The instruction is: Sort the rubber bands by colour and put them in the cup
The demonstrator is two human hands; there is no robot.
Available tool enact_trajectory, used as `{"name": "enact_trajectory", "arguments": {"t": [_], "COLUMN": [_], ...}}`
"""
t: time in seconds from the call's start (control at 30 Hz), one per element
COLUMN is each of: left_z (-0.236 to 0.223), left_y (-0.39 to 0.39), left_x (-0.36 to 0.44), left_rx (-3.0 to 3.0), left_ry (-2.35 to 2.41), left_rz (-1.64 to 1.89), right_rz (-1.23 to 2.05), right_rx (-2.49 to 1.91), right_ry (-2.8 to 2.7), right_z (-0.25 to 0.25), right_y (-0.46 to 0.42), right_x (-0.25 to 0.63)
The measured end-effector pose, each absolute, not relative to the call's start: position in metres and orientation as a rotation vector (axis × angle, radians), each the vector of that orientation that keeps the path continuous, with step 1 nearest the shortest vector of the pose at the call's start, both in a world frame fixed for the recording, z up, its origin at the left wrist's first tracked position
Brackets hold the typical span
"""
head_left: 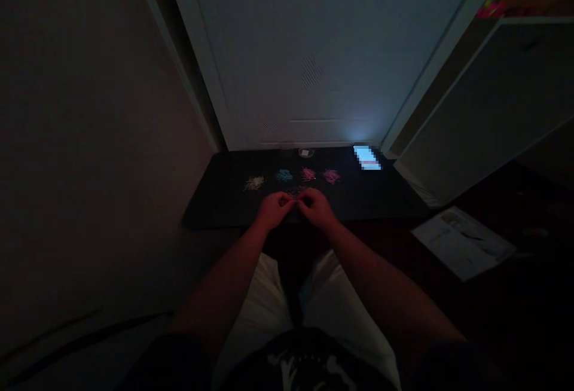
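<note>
My left hand [274, 207] and my right hand [315, 206] meet above the front edge of a low black table [215, 199], thumbs and fingers pinched close together. Whatever sits between the fingertips is too small and dark to name. Just behind the fingers lies a loose pinkish-purple pile [295, 190] of thin strips, partly hidden by my hands. Farther back, in a row, are a pale yellow pile [255, 183], a blue pile [284, 175], a pink pile [308, 173] and a darker pink pile [332, 176] of similar thin pieces.
A lit phone [367, 157] lies at the table's back right. A small clear round container [305, 152] stands at the back edge, against a white panel [314, 32]. Printed paper [461, 244] lies to the right, below the table. The room is dim.
</note>
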State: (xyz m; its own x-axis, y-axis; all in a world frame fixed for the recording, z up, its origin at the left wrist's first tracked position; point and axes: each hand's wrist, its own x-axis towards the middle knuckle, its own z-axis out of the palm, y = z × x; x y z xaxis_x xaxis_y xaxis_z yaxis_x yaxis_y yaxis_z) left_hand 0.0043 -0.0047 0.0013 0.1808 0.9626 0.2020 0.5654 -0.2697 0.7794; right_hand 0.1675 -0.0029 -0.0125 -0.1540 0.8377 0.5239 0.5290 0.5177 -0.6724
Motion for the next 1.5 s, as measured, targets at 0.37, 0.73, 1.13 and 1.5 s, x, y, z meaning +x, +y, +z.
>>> {"name": "enact_trajectory", "arguments": {"t": [0.37, 0.73, 1.13, 1.5], "left_z": [-0.0017, 0.0007, 0.0013, -0.0004], "left_y": [-0.0034, -0.0042, -0.0059, -0.0045], "left_x": [0.0043, 0.0048, 0.0046, 0.0039], "left_rx": [1.921, 1.939, 1.928, 1.926], "left_ry": [1.434, 1.457, 1.443, 1.436], "left_rz": [0.971, 0.956, 0.954, 0.940], "right_rz": [0.374, 0.343, 0.374, 0.390], "right_rx": [-1.158, -1.165, -1.175, -1.192], "right_ry": [-1.819, -1.811, -1.798, -1.791], "right_z": [-0.0134, -0.0142, -0.0167, -0.0138], "right_y": [-0.0009, -0.0002, 0.0008, -0.0007], "right_x": [0.1689, 0.1680, 0.1678, 0.1671]}}
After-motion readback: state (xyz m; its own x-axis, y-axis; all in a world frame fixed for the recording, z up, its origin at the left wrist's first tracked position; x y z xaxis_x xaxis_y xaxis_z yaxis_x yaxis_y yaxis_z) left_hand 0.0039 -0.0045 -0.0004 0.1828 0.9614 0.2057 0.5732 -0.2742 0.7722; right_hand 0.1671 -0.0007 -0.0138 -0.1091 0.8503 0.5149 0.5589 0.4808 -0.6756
